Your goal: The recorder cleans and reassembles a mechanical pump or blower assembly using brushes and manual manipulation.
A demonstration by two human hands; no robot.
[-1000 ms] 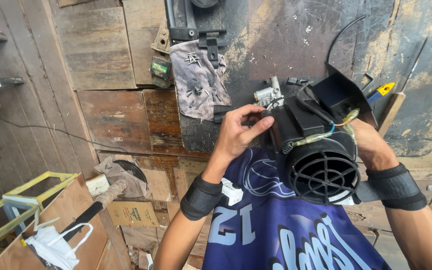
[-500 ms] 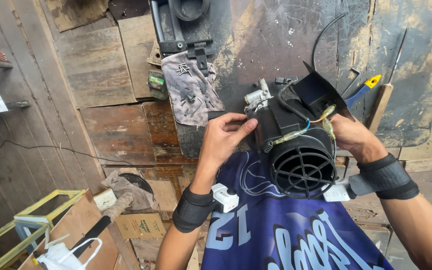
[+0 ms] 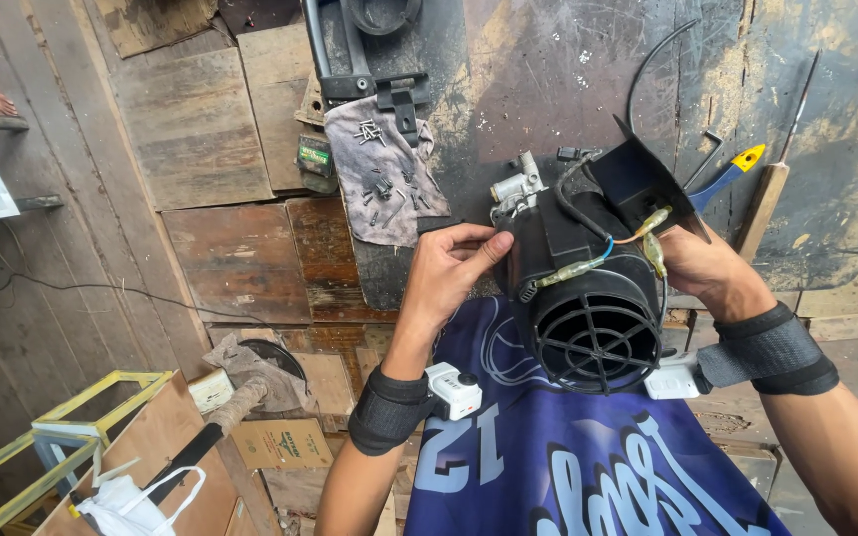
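Above the blue jersey (image 3: 568, 467), both hands (image 3: 449, 273) (image 3: 707, 268) grip a black blower housing (image 3: 588, 288); green-labelled box (image 3: 315, 159) beyond.

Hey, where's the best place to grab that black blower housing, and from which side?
Probably by the round barrel of the blower housing, coming in from its two sides, as the left hand and right hand do now. The grille faces the camera, and the wires and small fittings crowd the top, so those are best avoided.

A grey rag (image 3: 381, 169) with small screws (image 3: 381, 187) lies on the wooden floor (image 3: 191, 129). A blue-handled tool (image 3: 725, 174) rests near the right edge, a white bag (image 3: 131, 501) at the bottom left corner.
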